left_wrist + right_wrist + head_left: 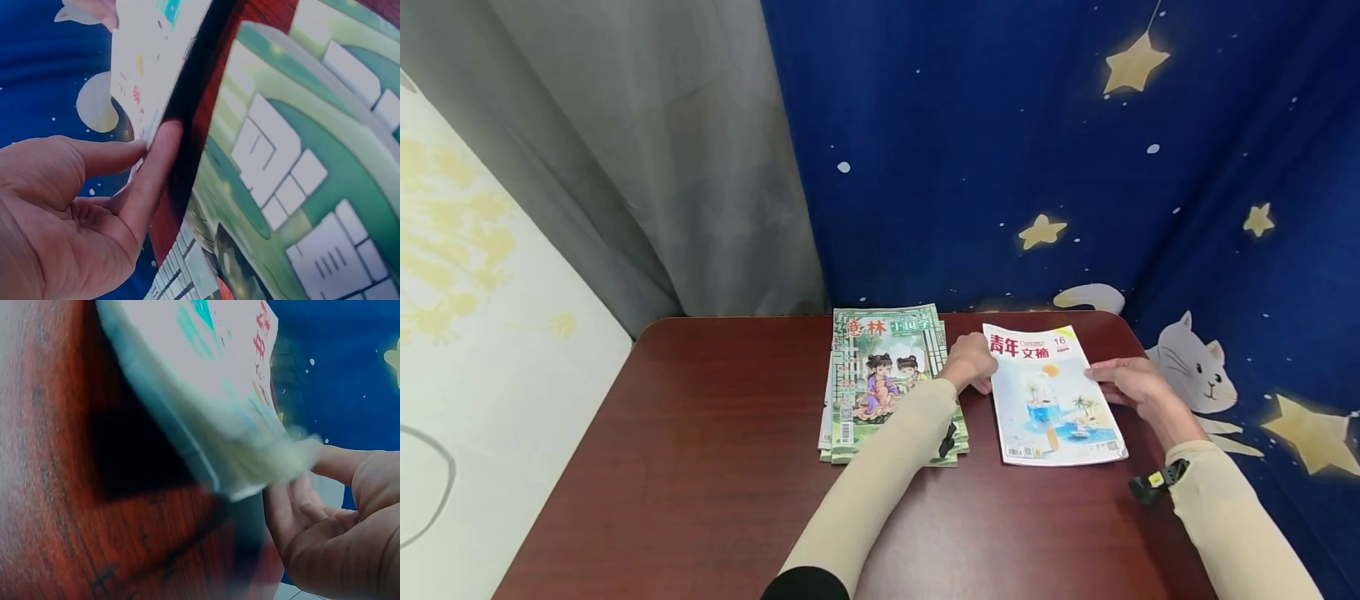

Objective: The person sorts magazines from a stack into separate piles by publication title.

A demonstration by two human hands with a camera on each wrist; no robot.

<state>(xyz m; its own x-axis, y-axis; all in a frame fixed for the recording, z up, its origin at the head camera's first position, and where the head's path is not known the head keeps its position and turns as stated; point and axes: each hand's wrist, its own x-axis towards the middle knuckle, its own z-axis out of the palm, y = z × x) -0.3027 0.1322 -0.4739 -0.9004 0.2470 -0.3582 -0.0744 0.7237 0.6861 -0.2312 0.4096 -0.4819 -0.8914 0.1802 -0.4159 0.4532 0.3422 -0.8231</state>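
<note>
A white magazine with red title lettering and a seaside picture is held between both hands at the table's right side. My left hand pinches its left edge near the top, thumb on the cover and fingers beneath, as the left wrist view shows. My right hand grips the opposite edge, the thumb over the cover. In the right wrist view a dark shadow lies under the magazine, which is lifted off the wood there. Left of it lies a stack of green magazines, the top one picturing two children; my left forearm partly covers it.
The reddish-brown table extends to the left and front. Behind it hang a grey curtain and a blue star-patterned curtain. A white wall panel with yellow figures borders the left side.
</note>
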